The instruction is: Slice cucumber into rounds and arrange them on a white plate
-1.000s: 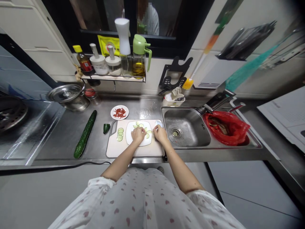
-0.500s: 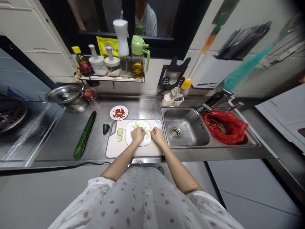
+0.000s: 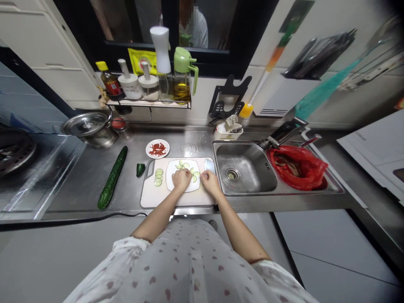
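Head cam; L hand (image 3: 182, 179) over wht plate (image 3: 171, 185), fingers curled, can't tell if gripping; R hand (image 3: 210, 182) by plate's R rim, grip also unclear; hands apart; cuke slices (image 3: 196, 174) on plate, plate on cutting bd (image 3: 151, 198)

"How is the left forearm (image 3: 158, 221) being held?"

"It is being extended forward and angled inward; the right forearm (image 3: 238, 225) is being slanted inward from the opposite side."

"And the hands?"

"The left hand (image 3: 182, 179) is being held back-up, its fingers being curled. The right hand (image 3: 210, 181) is being held near it, not touching, its fingertips (image 3: 203, 174) being drawn close together; how tightly is being left unclear."
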{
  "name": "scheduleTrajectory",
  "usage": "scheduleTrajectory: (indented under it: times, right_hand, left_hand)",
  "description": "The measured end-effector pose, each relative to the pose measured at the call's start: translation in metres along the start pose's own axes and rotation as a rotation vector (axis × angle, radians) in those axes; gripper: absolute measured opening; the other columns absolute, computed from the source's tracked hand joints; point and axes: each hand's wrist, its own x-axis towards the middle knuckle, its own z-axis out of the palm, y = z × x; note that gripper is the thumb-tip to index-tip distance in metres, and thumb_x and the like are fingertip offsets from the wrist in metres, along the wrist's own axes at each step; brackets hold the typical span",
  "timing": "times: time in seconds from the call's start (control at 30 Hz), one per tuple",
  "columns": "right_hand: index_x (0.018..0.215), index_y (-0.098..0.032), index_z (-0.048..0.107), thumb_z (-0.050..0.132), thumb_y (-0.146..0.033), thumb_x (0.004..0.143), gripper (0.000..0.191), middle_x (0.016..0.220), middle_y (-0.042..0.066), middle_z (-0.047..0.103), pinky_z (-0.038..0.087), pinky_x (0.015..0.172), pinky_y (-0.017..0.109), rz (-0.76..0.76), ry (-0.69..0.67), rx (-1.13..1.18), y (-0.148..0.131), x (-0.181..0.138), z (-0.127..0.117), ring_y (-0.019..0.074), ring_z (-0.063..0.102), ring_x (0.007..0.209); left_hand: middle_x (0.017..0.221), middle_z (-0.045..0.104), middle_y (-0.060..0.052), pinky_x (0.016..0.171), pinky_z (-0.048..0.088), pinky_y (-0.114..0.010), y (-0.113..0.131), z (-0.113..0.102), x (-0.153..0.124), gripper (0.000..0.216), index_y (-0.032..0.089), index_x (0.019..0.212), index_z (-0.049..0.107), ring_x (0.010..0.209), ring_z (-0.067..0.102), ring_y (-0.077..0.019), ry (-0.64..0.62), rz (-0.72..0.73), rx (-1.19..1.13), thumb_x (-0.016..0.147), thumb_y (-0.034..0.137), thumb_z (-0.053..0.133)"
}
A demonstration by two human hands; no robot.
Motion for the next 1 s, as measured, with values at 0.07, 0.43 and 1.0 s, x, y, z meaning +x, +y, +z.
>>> scheduleTrajectory:
  times: [0.07,0.43,1.0]
  right_hand:
    - [0.079,-0.020,0.060,0.050,-0.036,0.082,0.019,0.059,-0.003,0.051,0.031,0.056,0.022,0.000,0.009,0.024,-0.002,-0.004,-0.001,0.0140,0.049,0.058]
    - [0.088,-0.020,0.063,0.048,-0.033,0.088,0.020,0.065,0.000,0.059,0.031,0.059,0.023,-0.015,-0.091,-0.102,-0.031,-0.034,0.010,0.0153,0.053,0.063]
    - [0.100,-0.020,0.062,0.045,-0.026,0.095,0.019,0.091,0.006,0.068,0.031,0.077,0.028,-0.174,-0.218,-0.400,-0.056,-0.063,0.030,0.0196,0.056,0.090]
  left_hand:
    - [0.094,0.070,-0.005,0.083,0.035,-0.034,-0.002,-0.004,-0.004,0.022,0.025,0.084,0.069,0.094,0.058,-0.0225,0.018,-0.009,-0.021,0.087,0.035,0.051]
    - [0.092,0.069,-0.002,0.081,0.037,-0.031,-0.016,-0.013,-0.036,0.020,0.025,0.084,0.069,0.092,0.059,-0.0195,0.039,-0.019,-0.138,0.085,0.039,0.053]
    - [0.086,0.069,0.000,0.080,0.038,-0.029,-0.101,-0.040,-0.065,0.017,0.026,0.085,0.069,0.088,0.061,-0.0197,0.170,-0.241,-0.170,0.081,0.035,0.056]
